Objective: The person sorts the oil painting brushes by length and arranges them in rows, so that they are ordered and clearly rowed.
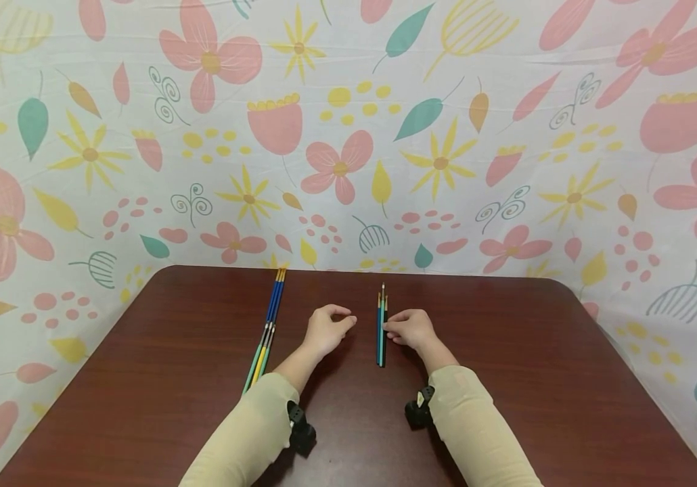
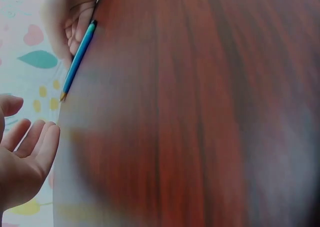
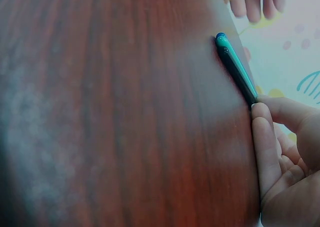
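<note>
Three slim paintbrushes lie side by side, bristles away from me, at the middle of the table in the head view: a blue paintbrush [image 1: 378, 338], a teal paintbrush [image 1: 381, 345] and a black paintbrush [image 1: 386, 331]. My right hand [image 1: 411, 329] pinches the black one from the right with thumb and forefinger. In the right wrist view, the fingertips [image 3: 260, 107] meet on its shaft, and the lower handles [image 3: 232, 62] stick out past them. Left of the group, my left hand [image 1: 327, 330] hovers with loosely bent fingers and holds nothing; its palm shows in the left wrist view.
Further left lie blue paintbrushes [image 1: 274, 302], with green and yellow paintbrushes [image 1: 259, 362] below them in line, partly behind the left forearm. The brown wooden table [image 1: 172, 352] ends at a flower-patterned cloth [image 1: 336, 223]. Black wrist cameras [image 1: 302, 433] sit on both sleeves.
</note>
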`<state>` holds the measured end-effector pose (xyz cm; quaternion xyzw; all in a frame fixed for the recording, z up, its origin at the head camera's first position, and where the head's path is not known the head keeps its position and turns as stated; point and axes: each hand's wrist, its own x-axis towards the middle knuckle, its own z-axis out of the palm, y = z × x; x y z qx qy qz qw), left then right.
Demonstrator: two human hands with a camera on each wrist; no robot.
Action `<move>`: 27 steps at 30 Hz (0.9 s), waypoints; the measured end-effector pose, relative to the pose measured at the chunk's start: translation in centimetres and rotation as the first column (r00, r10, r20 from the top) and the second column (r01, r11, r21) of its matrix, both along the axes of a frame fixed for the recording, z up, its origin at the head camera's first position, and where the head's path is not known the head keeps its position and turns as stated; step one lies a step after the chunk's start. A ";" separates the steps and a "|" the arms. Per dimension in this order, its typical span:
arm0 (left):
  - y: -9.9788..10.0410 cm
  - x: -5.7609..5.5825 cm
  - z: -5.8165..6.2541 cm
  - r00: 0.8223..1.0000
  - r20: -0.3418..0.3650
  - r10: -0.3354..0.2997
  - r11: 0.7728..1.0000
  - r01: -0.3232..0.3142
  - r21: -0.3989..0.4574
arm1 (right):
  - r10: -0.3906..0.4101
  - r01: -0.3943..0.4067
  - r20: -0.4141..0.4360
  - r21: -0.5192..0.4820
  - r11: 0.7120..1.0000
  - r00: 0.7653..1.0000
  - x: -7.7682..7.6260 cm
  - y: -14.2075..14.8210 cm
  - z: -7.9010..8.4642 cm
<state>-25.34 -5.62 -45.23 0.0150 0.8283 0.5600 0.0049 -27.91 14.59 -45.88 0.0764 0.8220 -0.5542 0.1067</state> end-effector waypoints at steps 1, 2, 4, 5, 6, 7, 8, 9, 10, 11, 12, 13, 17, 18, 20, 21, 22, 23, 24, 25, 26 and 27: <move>0.3 0.0 0.0 1.000 0.012 -0.002 1.000 0.002 0.010 | -0.001 0.001 -0.001 0.002 1.000 1.000 0.0 0.0 0.0; 0.6 -0.1 -0.1 1.000 0.025 -0.004 1.000 0.003 0.021 | -0.006 0.006 0.001 0.001 1.000 1.000 0.1 0.0 0.0; 1.1 -0.2 -0.1 0.999 0.043 -0.010 0.999 0.008 0.042 | -0.008 0.008 0.001 0.000 1.000 1.000 0.1 -0.1 0.0; 1.4 -0.2 -0.1 0.999 0.052 -0.012 0.999 0.009 0.052 | -0.009 0.009 0.002 -0.002 1.000 1.000 0.2 -0.1 0.0; 1.7 -0.3 -0.1 0.998 0.061 -0.015 0.998 0.011 0.060 | -0.006 0.006 -0.001 0.001 1.000 1.000 0.2 -0.1 0.0; 2.0 -0.3 -0.2 0.997 0.070 -0.018 0.998 0.013 0.069 | -0.008 0.008 0.001 0.002 1.000 1.000 0.2 -0.1 0.0; 2.2 -0.4 -0.2 0.996 0.081 -0.022 0.997 0.015 0.082 | -0.005 0.005 -0.002 0.004 1.000 1.000 0.2 -0.1 0.0; 2.5 -0.5 -0.2 0.996 0.090 -0.026 0.995 0.017 0.096 | -0.002 0.002 -0.004 0.005 1.000 1.000 0.1 -0.1 0.0; 2.8 -0.5 -0.1 0.994 0.101 -0.032 0.993 0.020 0.114 | -0.002 0.002 -0.003 0.005 1.000 1.000 0.1 -0.1 0.0; 3.0 -0.6 -0.2 0.993 0.111 -0.037 0.991 0.022 0.131 | 0.000 0.000 -0.005 0.005 1.000 1.000 0.1 -0.1 0.0; 3.2 -0.6 -0.1 0.991 0.124 -0.043 0.988 0.023 0.152 | 0.005 -0.005 -0.010 0.006 1.000 1.000 0.1 -0.1 0.0; 3.4 -0.7 -0.1 0.990 0.136 -0.046 0.985 0.022 0.174 | 0.003 -0.003 -0.008 0.003 1.000 1.000 0.0 -0.1 0.0; 4.0 -0.9 0.0 0.983 0.178 -0.053 0.970 0.008 0.244 | 0.006 -0.006 -0.008 0.002 1.000 1.000 -0.1 -0.1 0.1; 4.2 -1.0 0.0 0.981 0.187 -0.053 0.966 0.003 0.258 | 0.008 -0.008 -0.009 0.003 1.000 1.000 -0.1 -0.1 0.1; 4.4 -1.2 -0.1 0.976 0.211 -0.049 0.958 -0.013 0.286 | 0.012 -0.012 -0.007 0.004 1.000 1.000 -0.2 -0.1 0.2; 4.5 -1.3 -0.1 0.974 0.223 -0.046 0.954 -0.023 0.298 | 0.013 -0.013 -0.006 0.001 1.000 1.000 -0.2 -0.1 0.2; 4.6 -1.4 -0.1 0.971 0.236 -0.043 0.951 -0.032 0.307 | 0.016 -0.016 -0.006 0.000 1.000 1.000 -0.2 -0.1 0.2; 4.7 -1.5 -0.1 0.968 0.247 -0.041 0.948 -0.040 0.316 | 0.016 -0.016 -0.006 -0.003 1.000 1.000 -0.2 -0.1 0.2; 4.8 -1.6 -0.2 0.965 0.260 -0.039 0.944 -0.050 0.326 | 0.017 -0.017 -0.006 -0.003 1.000 1.000 -0.2 -0.1 0.2; 4.8 -1.7 -0.2 0.962 0.271 -0.038 0.941 -0.057 0.334 | 0.017 -0.017 -0.005 -0.002 1.000 1.000 -0.2 0.0 0.2; 4.8 -1.8 -0.3 0.959 0.280 -0.036 0.939 -0.064 0.338 | 0.016 -0.016 -0.005 -0.002 1.000 1.000 -0.2 0.0 0.1; 4.9 -1.9 -0.3 0.956 0.290 -0.034 0.937 -0.071 0.342 | 0.015 -0.015 -0.004 0.000 1.000 1.000 -0.2 0.0 0.1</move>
